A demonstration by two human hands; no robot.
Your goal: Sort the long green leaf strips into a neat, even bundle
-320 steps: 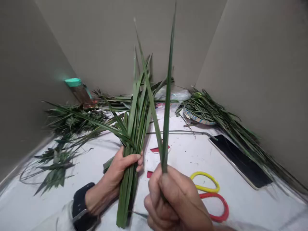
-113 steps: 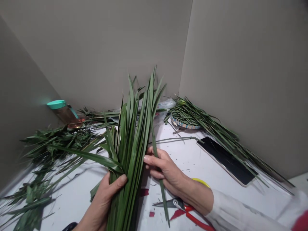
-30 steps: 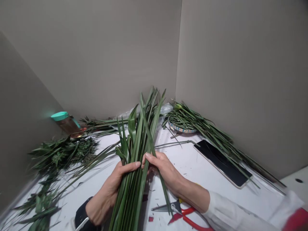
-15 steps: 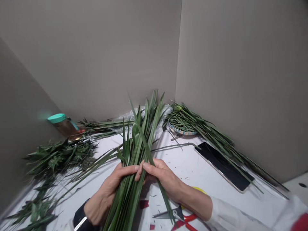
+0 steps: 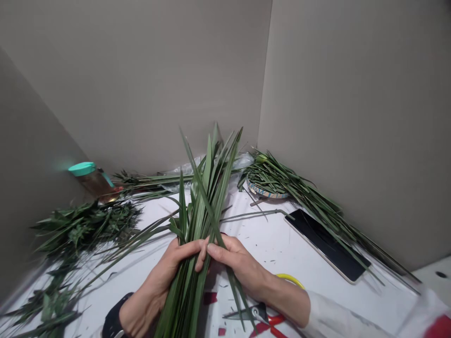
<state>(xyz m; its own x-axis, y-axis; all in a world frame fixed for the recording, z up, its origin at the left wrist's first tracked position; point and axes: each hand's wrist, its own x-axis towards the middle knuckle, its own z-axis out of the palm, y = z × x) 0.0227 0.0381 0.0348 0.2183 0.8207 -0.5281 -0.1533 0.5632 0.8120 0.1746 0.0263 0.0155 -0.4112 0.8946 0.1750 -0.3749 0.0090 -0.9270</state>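
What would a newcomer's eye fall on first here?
Probably the bundle of long green leaves in the centre, with the left hand and right hand closed on it. Next, the bottle's teal lid on the left, and the yellow-and-red-handled scissors at the bottom, partly hidden by the right arm.

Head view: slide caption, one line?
Both hands holding a bunch of long green leaves above a white surface, scissors and phone to the right.

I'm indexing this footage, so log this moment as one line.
left hand: gripping leaf bundle; right hand: at bundle, holding narrow leaf strip across it; scissors: on table, partly hidden; phone: on table, right side
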